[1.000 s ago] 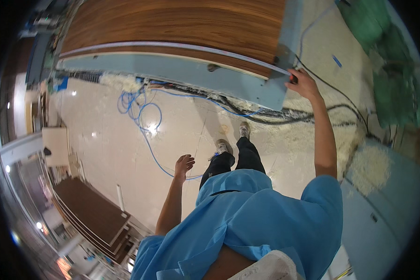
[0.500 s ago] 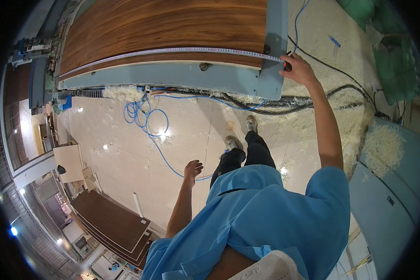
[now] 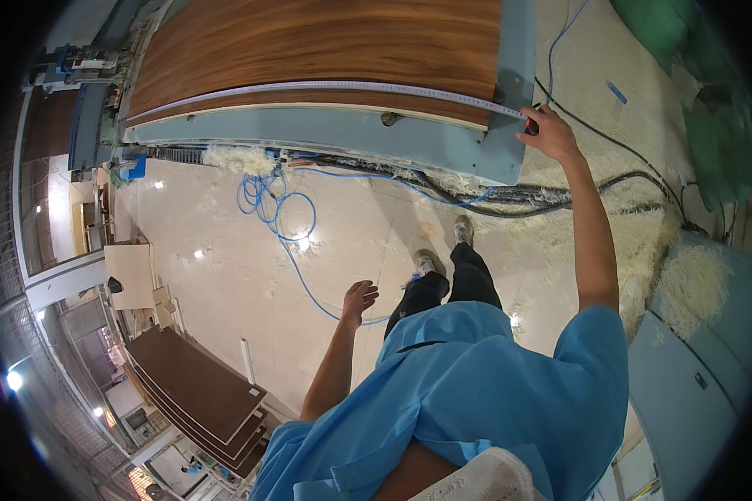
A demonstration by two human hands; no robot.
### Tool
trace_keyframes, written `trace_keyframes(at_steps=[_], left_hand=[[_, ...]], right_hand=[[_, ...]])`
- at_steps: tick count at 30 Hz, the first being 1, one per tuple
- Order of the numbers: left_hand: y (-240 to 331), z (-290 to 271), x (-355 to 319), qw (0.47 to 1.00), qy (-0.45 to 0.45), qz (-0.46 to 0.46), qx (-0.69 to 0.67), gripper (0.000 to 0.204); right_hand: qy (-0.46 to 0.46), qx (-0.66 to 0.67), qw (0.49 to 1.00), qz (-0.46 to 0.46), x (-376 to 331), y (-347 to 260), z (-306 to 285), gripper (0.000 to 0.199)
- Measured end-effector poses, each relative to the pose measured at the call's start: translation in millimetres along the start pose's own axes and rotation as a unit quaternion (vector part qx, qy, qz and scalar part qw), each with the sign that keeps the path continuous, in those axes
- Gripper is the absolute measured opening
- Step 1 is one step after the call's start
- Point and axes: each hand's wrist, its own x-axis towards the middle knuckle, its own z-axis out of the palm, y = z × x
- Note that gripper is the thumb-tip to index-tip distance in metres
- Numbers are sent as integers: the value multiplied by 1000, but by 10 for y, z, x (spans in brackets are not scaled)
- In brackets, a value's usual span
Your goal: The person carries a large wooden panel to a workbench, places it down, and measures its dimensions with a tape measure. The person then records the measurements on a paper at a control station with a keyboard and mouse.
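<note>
Shaving-strewn floor, right hand gripping tape measure stretched across wood-grain panel, left hand loosely uncurled

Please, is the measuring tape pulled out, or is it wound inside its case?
Pulled out: the measuring tape stretches across the wood-grain panel, from near its left end to the case in the right hand.

- Worn on the head, leftmost of a side-by-side pair; looks steeply down and forward.
- Stands nearest to the shirt, large at the lower edge.
- Takes in left hand and right hand from above, farther off.
- Reaches past the floor to the board up top.
- Sees fisheye-wide, bending straight edges, black around the rim.
</note>
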Motion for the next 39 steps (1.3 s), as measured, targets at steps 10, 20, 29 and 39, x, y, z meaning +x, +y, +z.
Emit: trace_keyframes(at_steps=[10,20,29,39], left_hand=[[1227,136,275,938,-136,150,-282,68],[2298,-1986,563,786,-108,364,-488,17],[1644,-2385,922,886,-168,418,-106,49],[-345,690,241,941,-268,191,-72,26]], right_hand=[[-162,288,940,-81,-892,-748,467,30],[-415,523,731,139,-4038,-1281,1511,48],[-318,540,777,61,-5854,-1226,1908,60],[-230,534,787,206,-8086,-681,2837,52]])
